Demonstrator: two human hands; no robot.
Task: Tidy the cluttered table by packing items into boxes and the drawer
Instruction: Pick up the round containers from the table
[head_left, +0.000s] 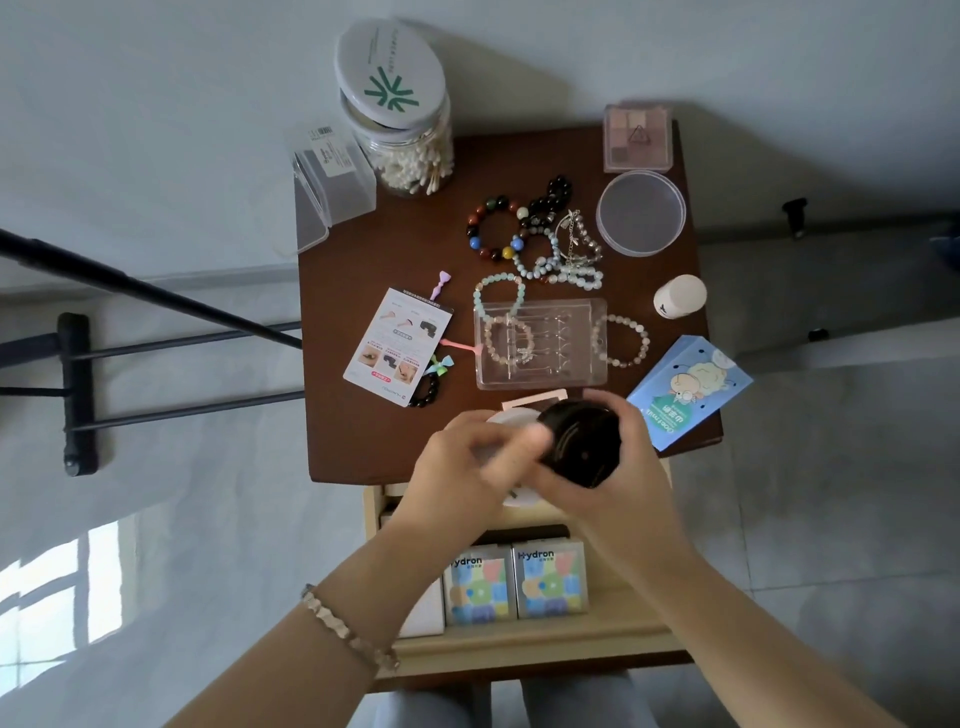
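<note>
Over the table's front edge my right hand grips a round black case. My left hand is blurred and touches the case's left side with curled fingers, over a white round thing that is mostly hidden. Below both hands the drawer stands pulled out, holding two Hydron boxes and a white box. On the brown table lie several bead bracelets, a clear plastic tray and a printed card.
At the back stand a cotton-swab jar with its lid tilted on top, a clear box, an eyeshadow palette and a round clear lid. A small white bottle and a blue carton sit at the right. A black rack stands left.
</note>
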